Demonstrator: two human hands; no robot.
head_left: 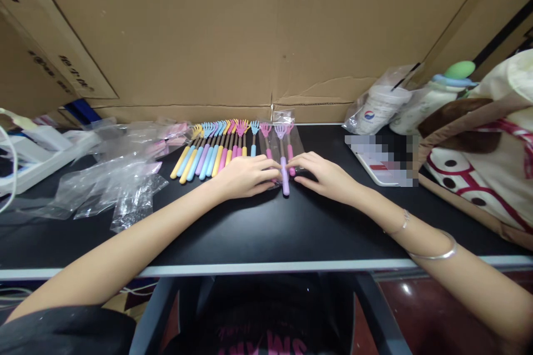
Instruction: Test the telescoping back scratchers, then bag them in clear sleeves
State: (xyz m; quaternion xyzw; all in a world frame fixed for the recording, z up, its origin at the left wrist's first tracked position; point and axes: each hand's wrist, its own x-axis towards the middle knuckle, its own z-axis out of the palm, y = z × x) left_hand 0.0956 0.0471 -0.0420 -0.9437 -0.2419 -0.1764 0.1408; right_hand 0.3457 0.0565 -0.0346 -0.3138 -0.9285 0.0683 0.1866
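A purple back scratcher point(285, 176) with a small claw head lies upright in view between my hands, its handle end toward me. My left hand point(245, 175) reaches it from the left, and my right hand point(320, 175) from the right. The index fingertips of both press against its handle; the other fingers curve beside it, partly over clear plastic. Pink back scratchers lie on either side, one on the left point(266, 138) and one on the right point(290, 151), with clear plastic around them. To the left is a row of several back scratchers point(204, 162) with coloured handles.
Clear plastic bags point(125, 169) are heaped at the left of the black table point(258, 238), near a white power strip point(45, 158). On the right are a phone point(375, 161), a bagged cup point(381, 105), a bottle point(437, 100) and a cloth bag point(491, 161). Cardboard point(200, 33) stands behind.
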